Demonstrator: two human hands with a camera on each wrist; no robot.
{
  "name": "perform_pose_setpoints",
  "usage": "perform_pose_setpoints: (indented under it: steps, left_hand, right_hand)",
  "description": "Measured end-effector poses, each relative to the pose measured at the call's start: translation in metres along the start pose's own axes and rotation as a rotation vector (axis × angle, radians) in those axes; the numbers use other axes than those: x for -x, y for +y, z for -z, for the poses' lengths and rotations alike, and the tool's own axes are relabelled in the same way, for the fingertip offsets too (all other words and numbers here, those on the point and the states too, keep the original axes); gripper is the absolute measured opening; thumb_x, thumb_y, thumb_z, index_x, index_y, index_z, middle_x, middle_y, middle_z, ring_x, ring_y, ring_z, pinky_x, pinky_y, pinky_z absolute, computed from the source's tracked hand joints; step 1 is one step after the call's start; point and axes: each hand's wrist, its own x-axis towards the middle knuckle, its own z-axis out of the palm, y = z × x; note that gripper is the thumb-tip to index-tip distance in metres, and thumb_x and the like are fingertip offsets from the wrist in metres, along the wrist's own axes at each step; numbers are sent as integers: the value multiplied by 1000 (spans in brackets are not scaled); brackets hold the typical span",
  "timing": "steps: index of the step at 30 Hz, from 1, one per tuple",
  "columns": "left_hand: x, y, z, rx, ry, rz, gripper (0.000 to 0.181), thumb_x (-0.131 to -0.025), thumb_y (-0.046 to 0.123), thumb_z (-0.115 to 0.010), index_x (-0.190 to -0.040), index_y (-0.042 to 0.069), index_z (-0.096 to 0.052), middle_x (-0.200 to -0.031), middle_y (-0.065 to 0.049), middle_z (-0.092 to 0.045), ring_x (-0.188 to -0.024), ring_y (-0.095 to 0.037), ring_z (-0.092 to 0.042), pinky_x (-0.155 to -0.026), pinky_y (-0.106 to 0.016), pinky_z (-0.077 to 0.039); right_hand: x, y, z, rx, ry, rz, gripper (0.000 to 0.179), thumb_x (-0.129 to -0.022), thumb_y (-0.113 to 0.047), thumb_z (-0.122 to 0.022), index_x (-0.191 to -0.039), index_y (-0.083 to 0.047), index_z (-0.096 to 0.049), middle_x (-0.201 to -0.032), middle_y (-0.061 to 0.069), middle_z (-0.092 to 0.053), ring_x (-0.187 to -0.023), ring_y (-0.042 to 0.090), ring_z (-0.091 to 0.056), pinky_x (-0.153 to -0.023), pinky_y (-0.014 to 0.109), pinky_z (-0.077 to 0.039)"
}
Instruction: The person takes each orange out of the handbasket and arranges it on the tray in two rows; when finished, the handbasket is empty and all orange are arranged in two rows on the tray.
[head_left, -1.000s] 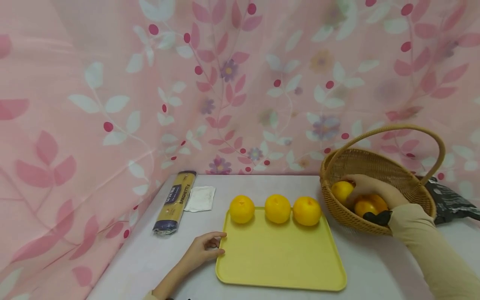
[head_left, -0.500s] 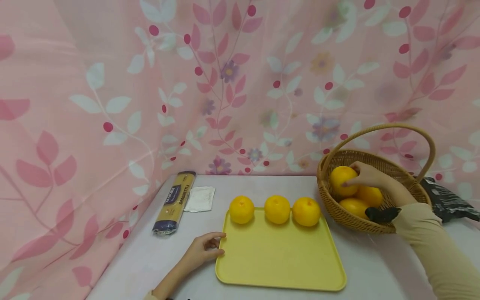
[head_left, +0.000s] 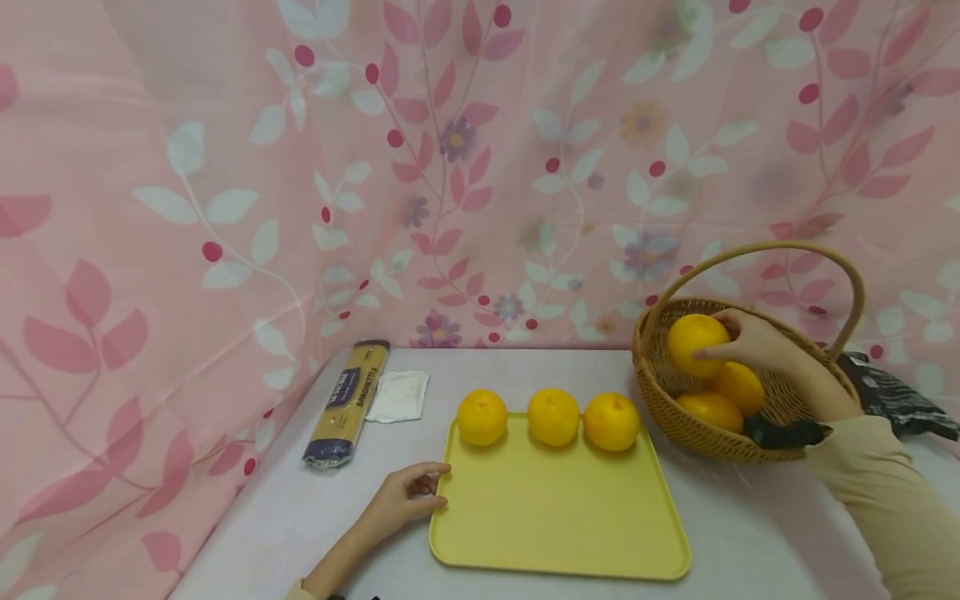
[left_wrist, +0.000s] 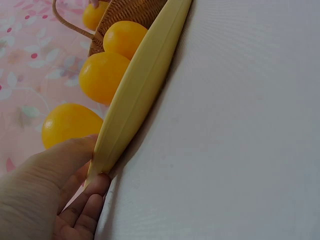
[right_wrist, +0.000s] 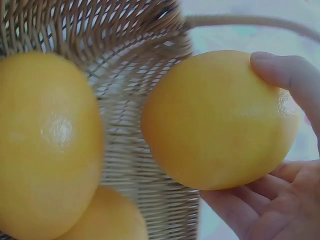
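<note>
My right hand (head_left: 757,343) grips an orange (head_left: 693,343) inside the wicker basket (head_left: 666,423), above two other oranges (head_left: 737,387) lying there. In the right wrist view the thumb presses one side of the held orange (right_wrist: 220,120), and the fingers curl beneath it. A yellow tray (head_left: 562,517) lies on the table, with several oranges, one of them this orange (head_left: 553,417), in a row along its far edge. My left hand (head_left: 401,497) pinches the tray's left edge. The left wrist view puts the thumb on the rim and fingers at its underside.
A spaghetti packet (head_left: 348,404) and a white folded square (head_left: 399,396) lie at the left of the table. The basket's tall handle (head_left: 765,247) arches over its opening. A black patterned bag (head_left: 896,396) lies behind the basket at right.
My right hand has lifted one orange from among those in the basket, raising it towards the basket's upper left. The basket has shifted slightly left. My left hand and the tray stay put.
</note>
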Motion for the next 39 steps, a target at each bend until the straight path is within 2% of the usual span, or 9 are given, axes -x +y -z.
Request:
perform_pose_setpoints:
  steps: [9, 13, 16, 19, 24, 27, 31, 34, 39]
  left_hand:
    - [0, 1, 0, 6, -1, 0, 42, -76, 1, -68, -114, -8, -54, -92, -17, -59, -75, -14, -55, -70, -25, -48]
    - [1, 1, 0, 5, 2, -2, 41, -76, 1, -68, -113, -8, -55, -88, -16, -61, -72, -14, -56, -67, -25, -48]
    - [1, 1, 0, -1, -3, 0, 41, -76, 2, -69, -113, -8, -55, -80, -13, -61, -68, -13, -55, -63, -24, -48]
    - [1, 1, 0, -6, -8, 4, 41, -76, 2, -69, -114, -7, -55, -76, -9, -59, -66, -12, -53, -61, -24, -47]
    - [1, 3, 1, -6, 0, 20, 41, -76, 1, -68, -114, -7, -55, -79, -11, -60, -68, -14, -55, -63, -24, -48]
    - [3, 5, 0, 4, 8, 38, 40, -76, -2, -67, -113, -7, -55, -87, -16, -62, -70, -16, -58, -64, -24, -49]
    - [4, 7, -1, 17, -6, 78, 40, -76, -3, -65, -115, -8, -55, -78, -16, -62, -60, -10, -54, -54, -18, -45]
    - [4, 7, -1, 8, -17, 94, 41, -76, -4, -65, -116, -8, -54, -65, -11, -60, -52, -6, -47, -47, -16, -39]
    - [4, 6, -2, 0, 1, 81, 42, -75, -6, -64, -116, -8, -54, -66, -10, -61, -52, -5, -47, -48, -17, -40]
  right_hand:
    - [11, -16, 8, 66, 15, -41, 84, -81, -43, -62, -130, 13, -26, -125, 37, -33, -109, 49, -35, -85, 59, -32]
    - [21, -23, 8, 10, 29, -28, 79, -83, -38, -62, -131, 12, -25, -123, 37, -35, -108, 47, -37, -85, 58, -33]
    - [32, -31, 6, -42, 67, 21, 70, -84, -30, -63, -130, 10, -29, -119, 33, -44, -103, 39, -46, -83, 49, -41]
    - [43, -39, -1, -104, 107, 84, 62, -83, -21, -65, -128, 7, -33, -113, 28, -50, -93, 22, -54, -74, 34, -48]
    - [51, -54, -18, -171, 148, 157, 60, -80, -14, -68, -128, 4, -36, -109, 23, -52, -83, 2, -53, -67, 22, -48]
    - [54, -64, -28, -202, 162, 191, 59, -79, -12, -69, -126, 4, -38, -110, 22, -52, -85, 2, -52, -69, 21, -48]
    - [57, -80, -46, -289, 140, 287, 57, -76, -5, -70, -123, 6, -40, -108, 21, -52, -87, 6, -55, -71, 22, -49]
    - [57, -94, -61, -338, 96, 377, 57, -74, -1, -71, -122, 7, -40, -107, 21, -54, -87, 10, -57, -71, 25, -50]
    - [53, -114, -86, -406, 15, 484, 59, -73, 0, -71, -123, 6, -40, -109, 20, -55, -90, 15, -58, -70, 32, -51]
